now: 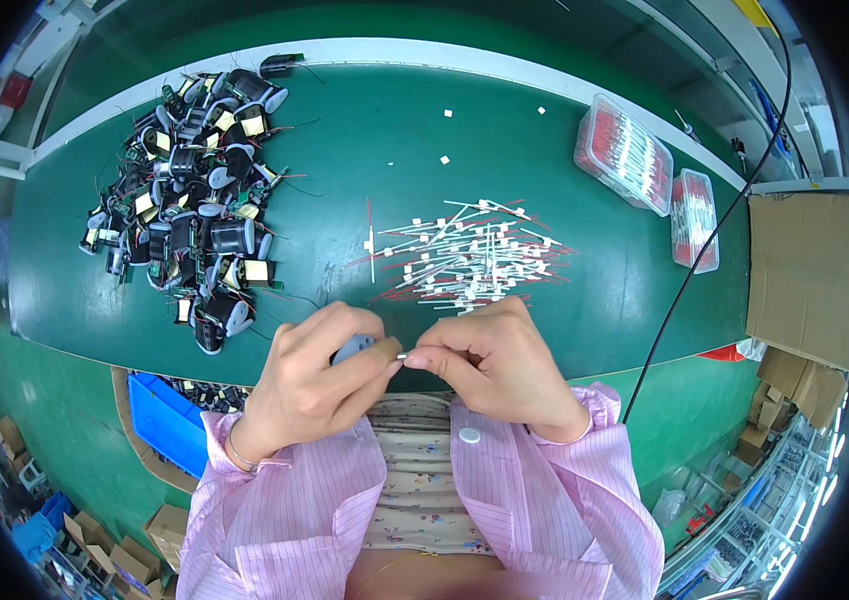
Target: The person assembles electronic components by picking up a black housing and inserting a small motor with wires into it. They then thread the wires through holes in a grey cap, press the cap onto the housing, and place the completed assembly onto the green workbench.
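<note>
My left hand [315, 380] is closed around a grey, rounded part [353, 348], mostly hidden by the fingers, at the near edge of the table. Facing it, my right hand [500, 365] pinches a small whitish piece [402, 355] between thumb and forefinger. The fingertips of both hands nearly meet at this piece. Just beyond the hands lies a loose pile of thin red and white wires with white connectors [485, 255]. One such wire [373, 250] rests apart, left of the pile.
A heap of black and grey parts with circuit boards and wires [185, 225] covers the table's left side. Two clear boxes [625, 155] of wires stand at the right. A dark cable [690, 270] hangs across the right. A blue bin [167, 425] sits below the left edge.
</note>
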A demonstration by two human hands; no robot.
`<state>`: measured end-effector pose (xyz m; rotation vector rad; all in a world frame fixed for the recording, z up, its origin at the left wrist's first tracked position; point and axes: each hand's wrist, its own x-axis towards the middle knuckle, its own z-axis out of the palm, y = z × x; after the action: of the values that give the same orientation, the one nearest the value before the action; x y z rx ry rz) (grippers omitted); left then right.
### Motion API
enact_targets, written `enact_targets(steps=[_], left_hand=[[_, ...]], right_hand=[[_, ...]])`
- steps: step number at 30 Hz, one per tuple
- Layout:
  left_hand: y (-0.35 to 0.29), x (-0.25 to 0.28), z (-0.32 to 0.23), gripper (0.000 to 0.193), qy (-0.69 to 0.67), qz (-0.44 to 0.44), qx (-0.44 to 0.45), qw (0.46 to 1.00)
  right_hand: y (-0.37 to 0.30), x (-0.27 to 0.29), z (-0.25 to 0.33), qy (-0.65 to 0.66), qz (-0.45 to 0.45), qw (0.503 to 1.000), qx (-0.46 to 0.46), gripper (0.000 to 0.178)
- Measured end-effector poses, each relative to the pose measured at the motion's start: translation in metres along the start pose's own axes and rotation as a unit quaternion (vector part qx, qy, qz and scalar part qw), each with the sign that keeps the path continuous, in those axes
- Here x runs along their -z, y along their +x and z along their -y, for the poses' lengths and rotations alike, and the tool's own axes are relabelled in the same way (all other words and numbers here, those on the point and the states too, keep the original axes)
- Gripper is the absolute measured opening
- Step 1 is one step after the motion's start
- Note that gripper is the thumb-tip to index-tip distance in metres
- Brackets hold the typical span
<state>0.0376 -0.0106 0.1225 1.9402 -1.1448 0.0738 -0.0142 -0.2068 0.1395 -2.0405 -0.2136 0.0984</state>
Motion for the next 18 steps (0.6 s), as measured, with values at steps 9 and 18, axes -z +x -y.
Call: enact_targets(steps=[9, 18], left_hand=[[-0.012, -0.004, -0.005, 0.010, -0.250, -0.109, 0.110, 0.956], [-0.008, -0.003, -0.004, 0.016, -0.240, -0.092, 0.056, 0.965]], right_hand=[[0.006, 0.000, 0.011, 0.393, -0.005, 0.912, -0.119, 0.013], [0.005, -0.007, 0.009, 0.230, -0.056, 0.971, 0.030, 0.013]])
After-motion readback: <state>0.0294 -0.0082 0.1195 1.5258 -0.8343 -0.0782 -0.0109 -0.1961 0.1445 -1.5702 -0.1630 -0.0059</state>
